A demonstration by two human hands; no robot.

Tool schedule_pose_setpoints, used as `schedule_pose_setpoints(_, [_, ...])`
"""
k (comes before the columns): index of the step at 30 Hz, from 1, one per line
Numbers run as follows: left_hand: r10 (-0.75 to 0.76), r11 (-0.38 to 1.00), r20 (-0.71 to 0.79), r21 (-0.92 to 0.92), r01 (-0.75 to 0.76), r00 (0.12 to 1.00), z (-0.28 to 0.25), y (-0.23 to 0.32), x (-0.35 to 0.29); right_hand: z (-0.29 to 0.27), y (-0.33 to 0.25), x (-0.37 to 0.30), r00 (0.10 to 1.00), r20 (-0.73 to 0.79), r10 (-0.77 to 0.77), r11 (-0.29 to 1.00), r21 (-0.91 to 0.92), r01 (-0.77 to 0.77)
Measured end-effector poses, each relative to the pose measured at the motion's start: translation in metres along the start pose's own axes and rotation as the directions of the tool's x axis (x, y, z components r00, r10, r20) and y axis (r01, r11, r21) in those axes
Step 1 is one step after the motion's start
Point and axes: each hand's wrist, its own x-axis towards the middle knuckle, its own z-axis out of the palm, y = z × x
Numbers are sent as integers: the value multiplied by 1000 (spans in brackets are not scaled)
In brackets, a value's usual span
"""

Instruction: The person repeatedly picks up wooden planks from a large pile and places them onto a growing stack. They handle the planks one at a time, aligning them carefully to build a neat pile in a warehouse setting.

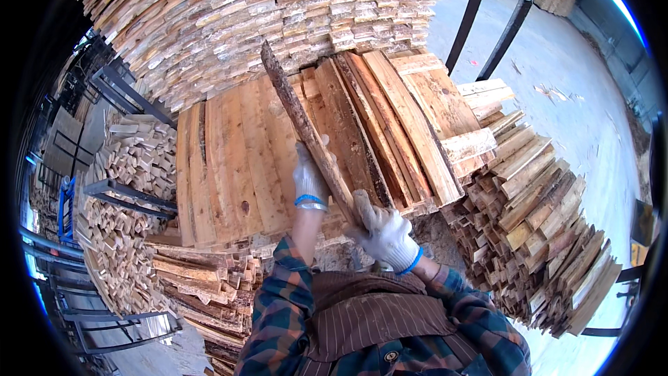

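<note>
A long, narrow wooden board with dark bark on its edge (293, 108) is held tilted in front of me, its far end pointing up and to the left. My left hand (310, 175), in a white glove with a blue cuff, grips it around the middle. Closer to my body, my right hand (387, 231), gloved the same way, is closed round the near end. Beneath the board lies a row of flat planks (236, 160) side by side. Several rough-edged boards (393, 125) lie loosely on the right part of that layer.
A tall stack of boards (278, 10) rises behind the planks. Short wood offcuts (125, 216) are heaped at the left among dark metal frames (132, 197). At the right is a pile of split pieces (536, 223). A metal post frame (487, 28) stands on the concrete floor (577, 125).
</note>
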Motion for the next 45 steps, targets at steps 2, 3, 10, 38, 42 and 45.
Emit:
schedule_pose_setpoints(2, [116, 986, -146, 137, -96, 982, 0, 0, 8, 1, 5, 4, 996, 17, 92, 993, 68, -93])
schedule_pose_setpoints(3, [218, 956, -217, 241, -164, 952, -11, 0, 15, 9, 12, 8, 993, 5, 120, 984, 128, -120])
schedule_pose_setpoints(10, [618, -191, 253, 967, -170, 744, -34, 29, 18, 50, 17, 76, 946, 149, 289, 957, -49, -285])
schedule_pose_setpoints(38, [308, 23, 70, 997, -80, 949, 53, -39, 46, -75, 145, 160, 873, -36, 486, 845, -234, -480])
schedule_pose_setpoints(42, [242, -127, 39, 992, -8, 970, 54, -47, 65, -88, 180, 156, 902, 5, 432, 901, -54, -431])
schedule_pose_setpoints(45, [94, 346, -56, 938, 21, 994, 37, -36, 72, -94, 216, 167, 918, 109, 382, 922, 29, -387])
